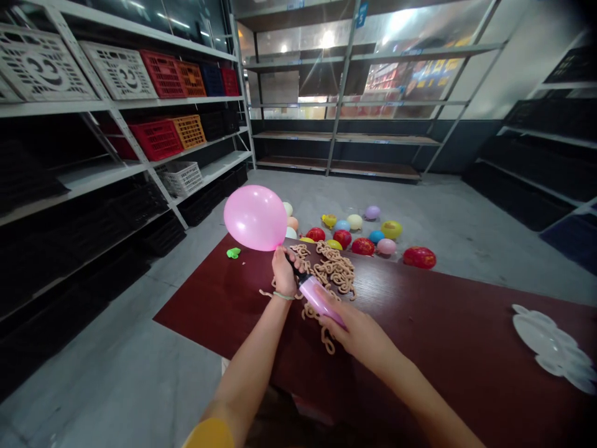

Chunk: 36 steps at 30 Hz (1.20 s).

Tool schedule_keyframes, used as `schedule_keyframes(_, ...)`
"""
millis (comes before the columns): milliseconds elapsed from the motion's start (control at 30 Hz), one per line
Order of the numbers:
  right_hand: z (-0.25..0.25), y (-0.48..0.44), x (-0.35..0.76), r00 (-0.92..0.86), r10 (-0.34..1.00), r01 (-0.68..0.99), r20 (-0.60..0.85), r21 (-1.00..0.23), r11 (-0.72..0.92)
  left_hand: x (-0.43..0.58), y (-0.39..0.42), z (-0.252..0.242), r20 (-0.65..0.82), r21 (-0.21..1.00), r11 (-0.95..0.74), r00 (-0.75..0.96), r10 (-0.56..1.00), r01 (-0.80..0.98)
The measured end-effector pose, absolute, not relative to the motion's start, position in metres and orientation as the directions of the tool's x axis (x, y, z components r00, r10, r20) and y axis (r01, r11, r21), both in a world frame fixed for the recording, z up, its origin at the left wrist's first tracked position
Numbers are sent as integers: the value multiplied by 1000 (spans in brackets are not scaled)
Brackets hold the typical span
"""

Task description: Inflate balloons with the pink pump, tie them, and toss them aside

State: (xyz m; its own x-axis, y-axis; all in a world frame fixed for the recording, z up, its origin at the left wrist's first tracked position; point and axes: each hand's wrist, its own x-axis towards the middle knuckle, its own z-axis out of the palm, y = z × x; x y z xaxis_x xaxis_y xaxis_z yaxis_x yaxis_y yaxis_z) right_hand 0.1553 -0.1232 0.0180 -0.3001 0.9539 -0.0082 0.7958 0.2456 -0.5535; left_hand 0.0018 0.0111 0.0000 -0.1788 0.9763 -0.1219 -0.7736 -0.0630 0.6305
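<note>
A large, inflated pink balloon (255,218) is above the far left part of the dark red table (429,330). My left hand (285,271) is closed round the balloon's neck and the black nozzle end of a hand pump. The pump's pink barrel (321,301) slants down to the right, and my right hand (347,323) is wrapped round it. Beneath and beyond the pump lies a tangle of tan, curly strands (338,270). A small green piece (234,252) rests on the table left of my left hand.
Several balloons, among them a red one (420,257), lie on the floor beyond the table. A clear plastic tray (550,345) sits at the table's right. Shelves with crates (158,140) stand at the left, and a tall rack (342,112) stands behind.
</note>
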Motion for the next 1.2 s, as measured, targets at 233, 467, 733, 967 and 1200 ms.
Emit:
schedule_keyframes(233,21,-177,214,-316,937,776,-149,-609,165,2,13,0,-107,631,-77,-185,977,-772)
schedule_keyframes(467,38,-160,195,-316,943,800,-103,-564,206,-10,14,7,-135,603,-128,-260,956,-787)
schedule_keyframes(733,32,-111,143,-292,956,829,-32,-507,236,-5,11,6,-110,627,-85,-196,974,-775)
schedule_keyframes(967,17,-155,183,-306,952,796,-12,-551,249,-2,11,6,-80,602,-87,-169,982,-794)
schedule_keyframes(1200,28,-176,219,-304,943,817,-139,-548,182,-2,12,3,-98,584,-97,-189,977,-806)
